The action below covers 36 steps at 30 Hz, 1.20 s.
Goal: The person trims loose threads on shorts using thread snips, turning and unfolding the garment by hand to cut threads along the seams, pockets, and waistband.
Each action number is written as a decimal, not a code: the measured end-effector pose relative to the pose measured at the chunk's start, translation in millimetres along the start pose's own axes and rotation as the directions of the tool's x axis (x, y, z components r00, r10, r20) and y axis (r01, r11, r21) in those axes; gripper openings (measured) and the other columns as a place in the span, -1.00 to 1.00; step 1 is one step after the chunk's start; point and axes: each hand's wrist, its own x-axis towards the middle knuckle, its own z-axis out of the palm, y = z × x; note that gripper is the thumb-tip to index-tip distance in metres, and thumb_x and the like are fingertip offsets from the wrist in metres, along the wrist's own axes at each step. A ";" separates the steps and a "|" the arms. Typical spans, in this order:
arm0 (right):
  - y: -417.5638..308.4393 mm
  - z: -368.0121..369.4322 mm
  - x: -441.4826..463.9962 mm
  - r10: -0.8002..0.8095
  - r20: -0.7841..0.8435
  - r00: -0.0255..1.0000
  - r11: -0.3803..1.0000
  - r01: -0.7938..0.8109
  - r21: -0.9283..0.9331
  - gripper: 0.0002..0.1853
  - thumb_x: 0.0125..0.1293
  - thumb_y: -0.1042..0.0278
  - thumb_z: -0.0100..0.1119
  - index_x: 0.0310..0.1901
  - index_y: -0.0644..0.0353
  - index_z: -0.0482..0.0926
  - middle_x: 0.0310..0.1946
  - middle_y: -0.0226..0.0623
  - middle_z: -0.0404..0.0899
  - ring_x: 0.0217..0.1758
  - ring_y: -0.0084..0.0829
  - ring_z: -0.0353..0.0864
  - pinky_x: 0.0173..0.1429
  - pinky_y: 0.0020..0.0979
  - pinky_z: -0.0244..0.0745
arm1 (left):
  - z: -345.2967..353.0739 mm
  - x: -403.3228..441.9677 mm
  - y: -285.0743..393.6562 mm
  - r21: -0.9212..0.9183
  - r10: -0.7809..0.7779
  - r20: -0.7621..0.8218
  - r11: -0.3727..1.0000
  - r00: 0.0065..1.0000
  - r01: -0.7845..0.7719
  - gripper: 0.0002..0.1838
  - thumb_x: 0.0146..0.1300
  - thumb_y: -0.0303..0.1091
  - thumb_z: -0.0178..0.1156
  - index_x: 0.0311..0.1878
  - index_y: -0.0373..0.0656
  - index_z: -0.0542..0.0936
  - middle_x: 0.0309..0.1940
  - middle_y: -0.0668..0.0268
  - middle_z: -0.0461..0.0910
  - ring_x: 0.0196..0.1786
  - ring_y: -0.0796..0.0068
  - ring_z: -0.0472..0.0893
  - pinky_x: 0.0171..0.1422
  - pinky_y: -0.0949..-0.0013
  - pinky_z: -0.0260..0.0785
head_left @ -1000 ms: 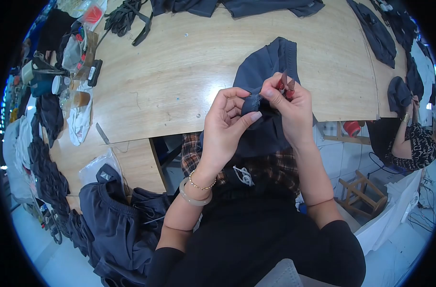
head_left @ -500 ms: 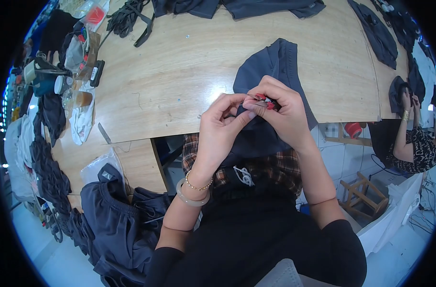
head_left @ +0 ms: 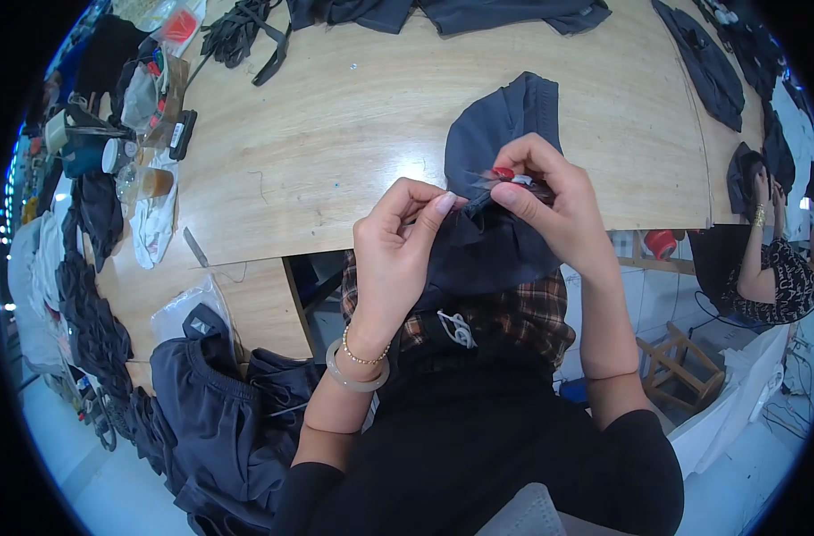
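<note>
Left hand (head_left: 394,237): thumb and forefinger pinched on the edge of the dark garment (head_left: 503,125)
Right hand (head_left: 557,201): curled round red-handled snips (head_left: 503,172), blades blurred, pointing toward the left hand
Garment's lie: bunched beneath both hands over the lap, its gathered band flat on the bench (head_left: 335,134)
Far side: dark folded clothes (head_left: 514,13) along the bench's edge

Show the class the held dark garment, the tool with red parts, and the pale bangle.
Held dark garment (head_left: 503,246): head view, on its lower folds.
Tool with red parts (head_left: 503,172): head view, on a red part.
Pale bangle (head_left: 358,387): head view, lower band.
</note>
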 end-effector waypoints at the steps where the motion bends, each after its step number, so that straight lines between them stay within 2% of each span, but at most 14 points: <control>1: 0.0 -4.1 -0.8 0.070 0.027 0.997 0.995 -0.068 -0.077 -0.69 0.19 0.23 0.43 -0.24 0.25 0.54 -0.42 -0.40 0.54 -0.35 -0.63 0.51 -0.27 -0.54 0.40 | 0.3 -0.1 -1.0 -0.028 0.029 -0.008 0.999 1.000 -0.029 -0.90 0.38 -0.48 0.22 -0.23 -0.33 0.60 -0.40 0.33 0.67 -0.39 0.78 0.50 -0.32 0.67 0.31; 2: 0.2 -6.1 -1.1 0.020 0.013 1.000 0.987 -0.018 -0.161 -0.71 0.18 0.20 0.43 -0.30 0.23 0.56 -0.50 -0.39 0.53 -0.43 -0.60 0.51 -0.31 -0.54 0.38 | 0.1 -0.1 -2.0 -0.029 0.029 -0.009 0.999 1.000 -0.029 -0.90 0.38 -0.48 0.22 -0.23 -0.33 0.60 -0.40 0.33 0.67 -0.39 0.78 0.50 -0.32 0.67 0.31; 3: 0.8 -8.4 -1.5 0.020 0.014 1.000 0.986 -0.017 -0.163 -0.71 0.18 0.20 0.43 -0.30 0.23 0.56 -0.50 -0.39 0.53 -0.43 -0.60 0.51 -0.31 -0.54 0.38 | 0.0 -0.1 -3.3 0.025 0.064 -0.017 0.998 0.998 -0.063 -0.91 0.38 -0.48 0.22 -0.23 -0.33 0.60 -0.41 0.33 0.67 -0.41 0.77 0.50 -0.33 0.65 0.31; 5: 2.4 -12.4 -1.6 -0.063 0.029 0.998 0.937 0.069 -0.343 -0.71 0.17 0.16 0.43 -0.37 0.20 0.59 -0.53 -0.37 0.55 -0.46 -0.52 0.53 -0.36 -0.50 0.38 | 0.0 -0.1 -6.8 0.078 0.099 -0.023 0.992 0.995 -0.097 -0.91 0.38 -0.48 0.22 -0.24 -0.32 0.60 -0.43 0.33 0.67 -0.42 0.76 0.50 -0.34 0.63 0.32; 6: 0.8 -14.4 -1.3 -0.063 0.030 0.998 0.937 0.070 -0.343 -0.71 0.17 0.16 0.43 -0.37 0.20 0.59 -0.53 -0.37 0.55 -0.46 -0.52 0.53 -0.36 -0.50 0.38 | 0.1 -0.4 -9.2 0.136 0.138 -0.028 0.982 0.990 -0.133 -0.92 0.36 -0.48 0.23 -0.23 -0.31 0.60 -0.45 0.32 0.65 -0.44 0.74 0.49 -0.35 0.61 0.32; 8: -6.5 -18.7 0.7 0.020 0.088 0.996 0.873 0.026 -0.487 -0.75 0.12 0.26 0.45 -0.37 0.25 0.62 -0.50 -0.35 0.56 -0.42 -0.53 0.52 -0.32 -0.52 0.36 | 0.9 -0.9 -10.9 0.193 0.177 -0.030 0.967 0.984 -0.168 -0.93 0.35 -0.48 0.23 -0.23 -0.29 0.60 -0.47 0.31 0.63 -0.46 0.72 0.48 -0.37 0.59 0.33; 10: -13.0 -19.4 3.2 0.001 0.114 0.994 0.855 0.058 -0.515 -0.74 0.12 0.23 0.45 -0.37 0.24 0.62 -0.52 -0.34 0.56 -0.44 -0.50 0.52 -0.35 -0.50 0.36 | 2.3 -2.0 -11.1 0.278 0.237 -0.022 0.935 0.971 -0.221 -0.96 0.32 -0.50 0.25 -0.22 -0.26 0.61 -0.51 0.28 0.58 -0.51 0.64 0.47 -0.40 0.55 0.32; 14: -15.8 -18.3 5.9 -0.041 0.191 0.981 0.780 0.151 -0.608 -0.72 0.13 0.18 0.44 -0.39 0.22 0.62 -0.55 -0.33 0.55 -0.50 -0.45 0.51 -0.40 -0.47 0.36 | 4.3 -1.7 -8.5 0.300 0.283 -0.006 0.915 0.959 -0.268 -0.95 0.30 -0.50 0.26 -0.22 -0.25 0.61 -0.52 0.24 0.55 -0.53 0.55 0.49 -0.41 0.52 0.32; 19: -12.5 -17.0 8.0 -0.041 0.231 0.972 0.750 0.183 -0.636 -0.73 0.14 0.18 0.44 -0.40 0.22 0.61 -0.55 -0.33 0.55 -0.52 -0.46 0.51 -0.43 -0.47 0.35 | 4.8 -3.6 -5.4 0.359 0.309 -0.001 0.888 0.951 -0.288 -0.94 0.27 -0.51 0.29 -0.21 -0.25 0.62 -0.49 0.23 0.58 -0.52 0.48 0.52 -0.40 0.50 0.36; 30: -13.3 -17.3 7.4 -0.016 0.240 0.971 0.746 0.171 -0.643 -0.71 0.08 0.18 0.48 -0.41 0.21 0.61 -0.55 -0.34 0.56 -0.50 -0.46 0.51 -0.42 -0.47 0.37 | 4.0 -2.4 -6.7 0.343 0.299 0.009 0.895 0.954 -0.284 -0.93 0.25 -0.54 0.29 -0.21 -0.26 0.62 -0.47 0.21 0.62 -0.49 0.45 0.58 -0.37 0.49 0.39; 32: -9.7 -14.4 8.1 -0.134 0.238 0.962 0.755 0.255 -0.604 -0.61 0.14 -0.02 0.40 -0.50 0.14 0.54 -0.67 -0.38 0.45 -0.56 -0.43 0.47 -0.47 -0.41 0.30 | 4.1 -3.2 -5.7 0.356 0.287 0.007 0.894 0.958 -0.270 -0.93 0.25 -0.54 0.29 -0.21 -0.25 0.62 -0.46 0.21 0.62 -0.49 0.45 0.59 -0.37 0.49 0.40; 33: -10.5 -14.5 8.6 -0.135 0.239 0.962 0.756 0.256 -0.603 -0.61 0.14 -0.02 0.40 -0.50 0.14 0.54 -0.67 -0.38 0.45 -0.56 -0.43 0.47 -0.47 -0.41 0.30 | 4.0 -3.4 -5.8 0.361 0.290 0.007 0.892 0.957 -0.273 -0.92 0.24 -0.55 0.30 -0.21 -0.25 0.62 -0.47 0.21 0.62 -0.48 0.44 0.60 -0.37 0.48 0.40; 35: -13.2 -15.9 9.3 -0.039 0.275 0.961 0.749 0.210 -0.629 -0.72 0.08 0.17 0.48 -0.40 0.19 0.62 -0.54 -0.35 0.57 -0.48 -0.43 0.52 -0.40 -0.48 0.39 | 4.2 -3.7 -7.4 0.365 0.294 0.008 0.889 0.956 -0.276 -0.91 0.23 -0.56 0.30 -0.21 -0.25 0.62 -0.47 0.20 0.62 -0.48 0.43 0.61 -0.37 0.48 0.41; 36: -13.0 -16.2 9.3 -0.039 0.275 0.961 0.749 0.210 -0.629 -0.72 0.08 0.17 0.48 -0.40 0.19 0.62 -0.54 -0.35 0.57 -0.48 -0.43 0.52 -0.40 -0.48 0.39 | 4.5 -3.7 -10.2 0.340 0.294 0.003 0.899 0.956 -0.277 -0.94 0.26 -0.55 0.28 -0.21 -0.26 0.62 -0.46 0.22 0.63 -0.45 0.46 0.62 -0.35 0.48 0.42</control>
